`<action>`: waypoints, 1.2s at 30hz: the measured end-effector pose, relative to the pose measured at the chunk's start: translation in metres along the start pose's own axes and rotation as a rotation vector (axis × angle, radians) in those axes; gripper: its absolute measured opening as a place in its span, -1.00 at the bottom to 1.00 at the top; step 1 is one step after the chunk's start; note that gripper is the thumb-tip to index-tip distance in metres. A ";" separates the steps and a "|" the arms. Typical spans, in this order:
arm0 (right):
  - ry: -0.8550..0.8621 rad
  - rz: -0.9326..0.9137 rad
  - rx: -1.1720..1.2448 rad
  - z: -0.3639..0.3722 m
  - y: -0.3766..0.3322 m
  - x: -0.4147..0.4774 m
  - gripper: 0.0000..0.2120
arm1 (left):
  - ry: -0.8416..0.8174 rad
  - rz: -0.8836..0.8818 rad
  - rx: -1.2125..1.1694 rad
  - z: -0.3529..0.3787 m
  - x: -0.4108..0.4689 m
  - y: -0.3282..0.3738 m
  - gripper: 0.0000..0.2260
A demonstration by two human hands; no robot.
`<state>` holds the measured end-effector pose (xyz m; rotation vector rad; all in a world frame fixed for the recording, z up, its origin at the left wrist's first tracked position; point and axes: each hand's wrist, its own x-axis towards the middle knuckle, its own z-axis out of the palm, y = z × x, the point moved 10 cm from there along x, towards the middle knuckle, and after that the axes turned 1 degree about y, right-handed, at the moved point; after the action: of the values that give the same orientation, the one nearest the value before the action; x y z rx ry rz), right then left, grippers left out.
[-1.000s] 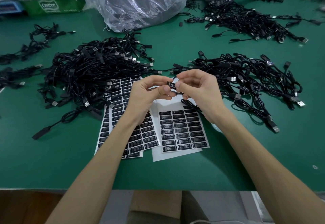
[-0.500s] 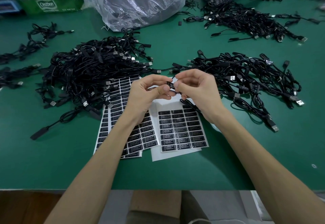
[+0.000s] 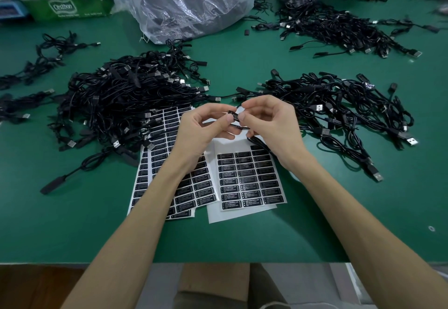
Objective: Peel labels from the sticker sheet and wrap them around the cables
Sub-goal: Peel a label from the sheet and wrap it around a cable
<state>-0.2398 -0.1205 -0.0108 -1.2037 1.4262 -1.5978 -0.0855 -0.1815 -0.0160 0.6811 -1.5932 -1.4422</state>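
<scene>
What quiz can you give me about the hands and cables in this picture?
1. True or false: the left hand and the right hand both pinch one cable.
2. Pick one: the table is A) red, B) green, C) white.
3. Fill the gap: the labels on the sheets are ____ with pale writing.

Key: 1 true; 2 B; 3 black.
</scene>
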 end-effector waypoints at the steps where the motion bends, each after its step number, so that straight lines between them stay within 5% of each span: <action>1: -0.005 -0.003 -0.002 0.001 0.000 0.000 -0.85 | 0.005 0.000 0.005 0.000 0.000 0.000 -0.84; 36: 0.047 -0.044 -0.265 0.001 -0.010 -0.006 -0.82 | 0.011 -0.028 0.090 0.000 0.000 -0.008 -0.93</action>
<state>-0.2352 -0.1133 -0.0019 -1.3623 1.6933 -1.5096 -0.0869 -0.1829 -0.0234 0.7652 -1.6545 -1.3913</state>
